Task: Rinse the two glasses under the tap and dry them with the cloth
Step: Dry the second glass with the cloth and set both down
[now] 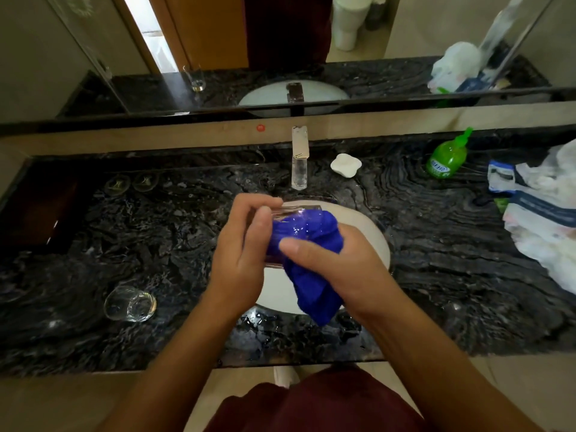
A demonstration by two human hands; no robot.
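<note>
Gripping a glass [291, 213] with left hand [240, 260] over the sink [378, 241], fingers curled around it. Clutching blue cloth [311, 275] in right hand [339, 269], pushed into that glass. Lying sideways at left on the counter [156, 244]: second glass [130, 304]. Standing farther back: tap [300, 160], white soap [345, 165], green bottle [447, 157], label unreadable.
</note>
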